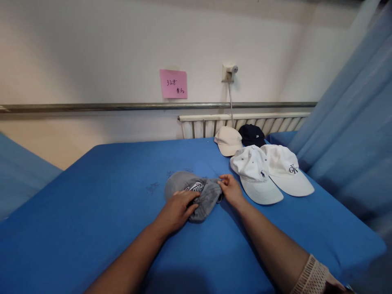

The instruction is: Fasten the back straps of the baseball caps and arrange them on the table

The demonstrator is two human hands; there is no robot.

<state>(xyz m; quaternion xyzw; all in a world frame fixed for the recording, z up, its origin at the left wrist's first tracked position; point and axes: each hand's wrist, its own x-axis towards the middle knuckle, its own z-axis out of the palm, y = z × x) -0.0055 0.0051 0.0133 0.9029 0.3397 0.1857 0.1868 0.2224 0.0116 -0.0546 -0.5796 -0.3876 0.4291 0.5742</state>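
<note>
A grey baseball cap (210, 200) with a white-lettered patch lies on its side on the blue-covered bed, its brim pointing left. My left hand (177, 208) rests over the front of the cap near the patch, thumb and fingers closed on the cloth. At the cap's back edge, on the right, my right hand (231, 190) pinches the strap side between thumb and fingertips. Part of the patch and brim is hidden behind my left hand.
Right of the grey cap sit a white cap with a horse logo (255, 175), a white CK cap (286, 169), a cream cap (228, 141) and a dark navy cap (251, 134). Behind the blue bed (92, 212) are a radiator (208, 127) and metal rail (122, 107). Blue curtains (352, 106) hang right.
</note>
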